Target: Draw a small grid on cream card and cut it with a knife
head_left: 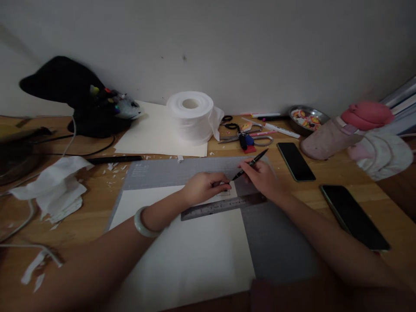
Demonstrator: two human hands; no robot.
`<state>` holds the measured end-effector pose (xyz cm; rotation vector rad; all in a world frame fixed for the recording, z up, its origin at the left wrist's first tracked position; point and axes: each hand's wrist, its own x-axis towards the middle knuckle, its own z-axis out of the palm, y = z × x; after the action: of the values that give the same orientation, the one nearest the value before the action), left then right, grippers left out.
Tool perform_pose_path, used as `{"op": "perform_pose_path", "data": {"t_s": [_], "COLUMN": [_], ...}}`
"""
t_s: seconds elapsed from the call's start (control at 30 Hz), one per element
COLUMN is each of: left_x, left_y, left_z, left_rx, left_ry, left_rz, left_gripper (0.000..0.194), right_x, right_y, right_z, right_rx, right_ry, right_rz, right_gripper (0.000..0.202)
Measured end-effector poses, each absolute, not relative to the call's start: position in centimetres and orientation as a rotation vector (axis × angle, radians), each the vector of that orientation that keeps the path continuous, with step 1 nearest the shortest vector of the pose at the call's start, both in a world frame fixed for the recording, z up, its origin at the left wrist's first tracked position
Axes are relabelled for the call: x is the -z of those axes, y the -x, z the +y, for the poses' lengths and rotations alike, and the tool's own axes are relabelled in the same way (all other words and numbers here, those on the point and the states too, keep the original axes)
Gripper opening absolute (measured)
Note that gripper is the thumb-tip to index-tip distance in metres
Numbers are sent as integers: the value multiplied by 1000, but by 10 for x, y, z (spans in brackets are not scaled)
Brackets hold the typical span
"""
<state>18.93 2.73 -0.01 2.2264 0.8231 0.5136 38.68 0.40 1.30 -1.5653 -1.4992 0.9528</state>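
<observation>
A large sheet of white paper (201, 251) lies on a grey cutting mat (276, 242). Across the sheet rests a metal ruler (208, 209). My right hand (264, 178) grips a black pen (256, 160), tilted with its tip down by the top right corner of the paper. Just left of that tip, my left hand (206, 187) rests closed near the corner, thumb and fingers together; what they pinch, if anything, is too small to make out. Thin drawn lines show on the paper beneath its fingers. A pale bangle (144, 223) circles my left wrist.
Behind the mat stand a tissue roll (190, 117), scissors (230, 139) and markers (282, 130). Two phones (295, 161) lie at right, near a pink-lidded bottle (331, 136) and a metal bowl (303, 128). Crumpled tissue (61, 182), cables and paper scraps lie at left.
</observation>
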Motion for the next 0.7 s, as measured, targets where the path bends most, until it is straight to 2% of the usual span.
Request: {"op": "perform_pose_path", "data": {"t_s": [0.1, 0.33, 0.7], "left_x": [-1, 1, 4], "left_y": [-189, -188, -188], "left_z": [26, 27, 28], "left_rx": [-504, -534, -556], "left_ry": [-2244, -2267, -2309], "left_rz": [824, 763, 753], "left_gripper": [22, 16, 17], "right_x": [-24, -19, 3], "right_y": [-381, -347, -341], "right_z": [25, 70, 67], "right_rx": [-938, -902, -1047], "right_ry": [1580, 1435, 1335], "right_rz": [-1599, -2081, -2168], "right_gripper": [25, 32, 31]}}
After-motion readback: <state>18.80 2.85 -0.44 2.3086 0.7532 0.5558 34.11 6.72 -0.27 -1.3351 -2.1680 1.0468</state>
